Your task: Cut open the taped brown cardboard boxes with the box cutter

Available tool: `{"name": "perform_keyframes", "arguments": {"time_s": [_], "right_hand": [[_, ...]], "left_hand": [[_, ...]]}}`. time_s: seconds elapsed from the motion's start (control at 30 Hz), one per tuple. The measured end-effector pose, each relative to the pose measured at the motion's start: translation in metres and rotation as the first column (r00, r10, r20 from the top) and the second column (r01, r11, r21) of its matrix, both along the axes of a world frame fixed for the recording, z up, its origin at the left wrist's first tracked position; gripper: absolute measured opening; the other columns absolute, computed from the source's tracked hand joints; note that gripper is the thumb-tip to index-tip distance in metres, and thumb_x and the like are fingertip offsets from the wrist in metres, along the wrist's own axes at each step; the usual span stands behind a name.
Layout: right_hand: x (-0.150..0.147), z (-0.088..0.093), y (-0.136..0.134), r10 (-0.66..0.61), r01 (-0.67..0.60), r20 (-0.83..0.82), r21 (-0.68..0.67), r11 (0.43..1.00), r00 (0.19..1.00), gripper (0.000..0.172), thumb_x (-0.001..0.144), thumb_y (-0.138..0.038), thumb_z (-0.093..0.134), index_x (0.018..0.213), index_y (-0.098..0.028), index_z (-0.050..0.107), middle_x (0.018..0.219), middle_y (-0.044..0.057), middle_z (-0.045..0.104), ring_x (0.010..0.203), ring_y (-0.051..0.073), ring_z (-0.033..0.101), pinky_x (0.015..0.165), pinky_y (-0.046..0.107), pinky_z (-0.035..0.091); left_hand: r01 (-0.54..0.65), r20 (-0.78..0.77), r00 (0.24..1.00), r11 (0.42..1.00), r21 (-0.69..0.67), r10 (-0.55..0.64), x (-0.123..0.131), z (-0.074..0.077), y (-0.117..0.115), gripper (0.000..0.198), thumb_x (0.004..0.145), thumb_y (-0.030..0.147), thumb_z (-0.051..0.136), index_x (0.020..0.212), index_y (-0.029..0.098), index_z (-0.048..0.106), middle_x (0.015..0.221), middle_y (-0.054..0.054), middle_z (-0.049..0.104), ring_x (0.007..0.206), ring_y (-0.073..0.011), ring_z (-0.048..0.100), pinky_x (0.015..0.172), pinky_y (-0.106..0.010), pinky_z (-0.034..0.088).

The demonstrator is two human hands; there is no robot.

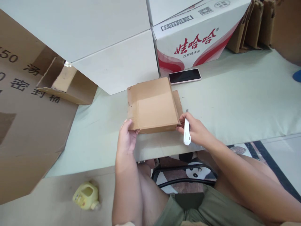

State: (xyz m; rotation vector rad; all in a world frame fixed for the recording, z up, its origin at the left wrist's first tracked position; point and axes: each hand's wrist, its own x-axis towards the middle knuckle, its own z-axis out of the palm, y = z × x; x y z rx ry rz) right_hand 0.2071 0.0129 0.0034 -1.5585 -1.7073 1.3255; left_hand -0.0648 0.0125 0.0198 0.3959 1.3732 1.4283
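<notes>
A small flat brown cardboard box [155,103] lies on the cloth-covered table in front of me, with flaps spreading at its left and right sides. At its near left corner, my left hand [127,136] pinches the flap, thumb on top and fingers underneath. My right hand [194,128] is closed around a white utility knife [187,131], its short blade pointing away from me. Fingertips of that same hand touch the box's near right corner. Just behind the box lies a phone [185,76] with a dark screen.
White cartons [117,62] and a red-and-white printed carton [190,47] stand at the back. Folded cardboard [254,28] leans at the back right. On the left are a large brown carton [35,125] and a small open box [70,81]. A yellow jug [86,195] stands on the floor.
</notes>
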Motion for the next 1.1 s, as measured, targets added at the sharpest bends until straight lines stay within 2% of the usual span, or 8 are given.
{"name": "perform_keyframes", "arguments": {"time_s": [0.77, 1.1], "right_hand": [[-0.0010, 0.0006, -0.0003, 0.019, -0.018, 0.048, -0.007, 1.000, 0.999, 0.032, 0.079, -0.049, 0.060, 0.096, -0.027, 0.044, 0.085, 0.002, 0.067, 0.076, 0.023, 0.063, 0.073, 0.037, 0.045], [0.0007, -0.0025, -0.0008, 0.027, -0.028, 0.043, 0.027, 0.999, 0.999, 0.029, 0.080, -0.044, 0.063, 0.096, -0.027, 0.045, 0.085, 0.002, 0.070, 0.077, 0.024, 0.066, 0.070, 0.036, 0.045]], "left_hand": [[-0.014, 0.001, 1.000, 1.000, 0.002, 0.014, 0.0004, -0.0013, -0.0001, 0.039, 0.054, 0.038, 0.088, 0.081, 0.020, 0.065, 0.086, -0.002, 0.064, 0.072, -0.0150, 0.059, 0.051, -0.023, 0.039], [0.012, -0.026, 1.000, 1.000, 0.015, -0.011, -0.0012, -0.0039, -0.0005, 0.035, 0.060, 0.039, 0.086, 0.082, 0.021, 0.065, 0.086, -0.002, 0.064, 0.072, -0.0157, 0.058, 0.053, -0.024, 0.039]]}}
